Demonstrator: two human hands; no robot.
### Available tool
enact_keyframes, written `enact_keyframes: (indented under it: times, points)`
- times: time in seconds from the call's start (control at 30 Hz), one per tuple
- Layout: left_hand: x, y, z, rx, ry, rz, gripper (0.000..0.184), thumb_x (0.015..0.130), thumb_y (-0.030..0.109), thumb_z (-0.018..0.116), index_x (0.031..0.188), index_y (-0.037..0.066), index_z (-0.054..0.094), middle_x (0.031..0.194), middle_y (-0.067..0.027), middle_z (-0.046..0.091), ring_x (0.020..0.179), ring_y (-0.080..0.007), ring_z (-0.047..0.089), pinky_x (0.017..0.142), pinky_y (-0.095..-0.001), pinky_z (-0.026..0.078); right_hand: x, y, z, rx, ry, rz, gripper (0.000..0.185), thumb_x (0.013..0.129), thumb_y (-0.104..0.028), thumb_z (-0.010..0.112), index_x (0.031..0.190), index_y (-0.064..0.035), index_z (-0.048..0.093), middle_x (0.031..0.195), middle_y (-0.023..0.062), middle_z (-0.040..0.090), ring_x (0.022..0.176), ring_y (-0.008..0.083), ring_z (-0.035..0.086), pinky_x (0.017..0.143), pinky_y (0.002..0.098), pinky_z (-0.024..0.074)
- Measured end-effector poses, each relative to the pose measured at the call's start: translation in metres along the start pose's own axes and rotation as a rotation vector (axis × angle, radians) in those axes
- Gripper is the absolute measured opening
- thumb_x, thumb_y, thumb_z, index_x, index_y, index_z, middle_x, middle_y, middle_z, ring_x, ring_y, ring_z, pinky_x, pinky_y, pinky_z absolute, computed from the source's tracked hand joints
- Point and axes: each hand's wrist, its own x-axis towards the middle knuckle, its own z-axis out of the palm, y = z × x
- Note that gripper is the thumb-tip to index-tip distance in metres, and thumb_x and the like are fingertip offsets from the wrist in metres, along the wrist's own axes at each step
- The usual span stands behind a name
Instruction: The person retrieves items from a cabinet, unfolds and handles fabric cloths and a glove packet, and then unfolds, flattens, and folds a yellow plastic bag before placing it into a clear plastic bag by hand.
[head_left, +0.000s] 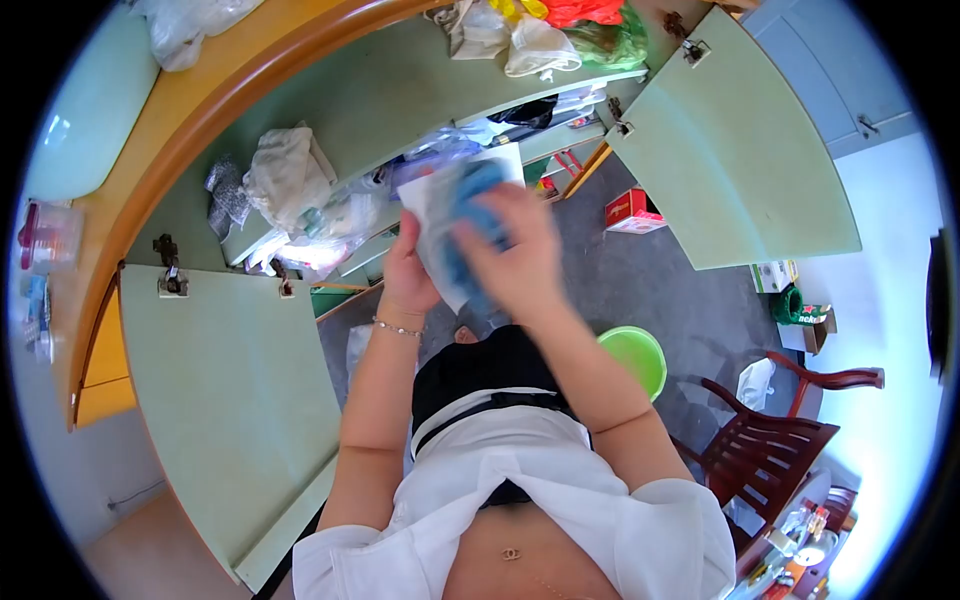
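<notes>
My left hand (408, 270) grips the left edge of a white flat item (432, 215), which looks like a sheet or a thin box, in front of the open cabinet. Against its face, my right hand (515, 245) presses a blue cloth (470, 215), its fingers closed round it and blurred by motion. The item is tilted, and its lower part lies partly behind the cloth and the right hand.
Two green cabinet doors stand open, one at the left (230, 400) and one at the right (740, 150). Crumpled cloth (290, 178) and bags lie on the shelf. A green basin (640, 358), a red box (632, 212) and a wooden chair (765, 450) stand on the floor.
</notes>
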Motion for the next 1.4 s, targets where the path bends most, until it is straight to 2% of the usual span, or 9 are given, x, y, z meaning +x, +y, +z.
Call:
enact_keyframes:
  times: [0.23,0.27,0.37,0.43,0.57,0.73,0.83,1.03,1.4]
  points:
    - [-0.001,0.003,-0.008,0.018,0.052,0.006,0.053,0.087,0.037,0.038,0.133,0.016,0.022,0.132,-0.0090,0.031,0.119,-0.0274,0.034,0.098,-0.0433,0.028,0.001,0.097,0.030,-0.302,0.112,0.321,0.029,0.070,-0.025,0.062,0.089,-0.0033,0.059,0.085,0.0159,0.058,0.079,0.0344,0.055,0.068,0.0389,0.0432]
    - [-0.002,0.007,-0.011,0.000,0.049,0.026,0.052,0.087,0.036,0.038,0.132,0.016,0.023,0.132,-0.0092,0.031,0.119,-0.0282,0.034,0.097,-0.0439,0.029,0.009,0.117,0.016,-0.127,-0.062,0.708,0.031,0.072,-0.026,0.060,0.089,-0.0002,0.059,0.084,0.0180,0.060,0.078,0.0332,0.057,0.069,0.0363,0.0442]
    - [0.002,0.016,-0.032,-0.047,0.069,0.087,0.050,0.088,0.035,0.038,0.132,0.016,0.023,0.132,-0.0096,0.031,0.118,-0.0293,0.035,0.097,-0.0447,0.029,0.003,0.145,-0.004,0.440,0.181,0.770,0.025,0.075,-0.018,0.062,0.090,0.0014,0.058,0.074,0.0100,0.060,0.067,0.0150,0.055,0.063,0.0294,0.0445]
    - [0.003,0.016,-0.039,-0.076,0.088,0.108,0.049,0.088,0.034,0.038,0.132,0.016,0.024,0.132,-0.0098,0.032,0.118,-0.0293,0.035,0.097,-0.0446,0.029,0.008,0.102,-0.020,0.478,0.148,0.763,0.024,0.075,-0.018,0.063,0.088,0.0008,0.058,0.075,0.0098,0.060,0.070,0.0158,0.056,0.063,0.0295,0.0443]
    - [0.023,-0.002,-0.067,-0.118,0.167,0.130,0.046,0.089,0.033,0.033,0.130,0.012,0.027,0.129,-0.0103,0.036,0.117,-0.0287,0.036,0.097,-0.0432,0.029,-0.013,0.025,0.012,-0.052,0.075,-0.067,0.023,0.066,-0.018,0.065,0.085,-0.0078,0.060,0.077,0.0098,0.056,0.071,0.0253,0.055,0.064,0.0350,0.0429]
    - [0.023,-0.005,-0.031,-0.321,0.118,0.219,0.045,0.091,0.032,0.025,0.129,0.009,0.030,0.129,-0.0114,0.037,0.117,-0.0300,0.036,0.098,-0.0427,0.028,-0.023,0.066,0.040,-0.315,0.200,-0.002,0.027,0.063,-0.020,0.065,0.087,-0.0102,0.058,0.082,0.0086,0.055,0.079,0.0279,0.052,0.066,0.0385,0.0374]
    - [0.015,0.011,-0.046,-0.295,0.179,0.171,0.045,0.089,0.026,0.032,0.130,0.008,0.028,0.132,-0.0118,0.033,0.120,-0.0327,0.031,0.100,-0.0457,0.023,-0.009,0.135,0.017,0.299,0.108,0.884,0.025,0.078,-0.020,0.059,0.092,0.0002,0.058,0.081,0.0080,0.060,0.072,0.0185,0.057,0.065,0.0300,0.0452]
    - [0.013,0.017,-0.039,-0.201,0.095,0.202,0.045,0.088,0.031,0.036,0.130,0.015,0.029,0.131,-0.0101,0.033,0.118,-0.0311,0.035,0.097,-0.0467,0.028,0.009,0.123,-0.046,1.477,0.044,0.810,0.043,0.082,-0.023,0.047,0.119,-0.0014,0.040,0.114,0.0110,0.050,0.100,0.0234,0.051,0.088,0.0345,0.0395]
    - [0.009,0.009,-0.037,-0.203,0.093,0.099,0.085,0.074,0.057,0.047,0.131,0.001,0.018,0.135,-0.0140,0.024,0.124,-0.0287,0.024,0.102,-0.0444,0.018,-0.002,0.111,-0.008,1.123,-0.305,0.995,0.027,0.075,-0.011,0.059,0.099,-0.0064,0.047,0.082,0.0037,0.055,0.071,0.0114,0.055,0.063,0.0226,0.0450]
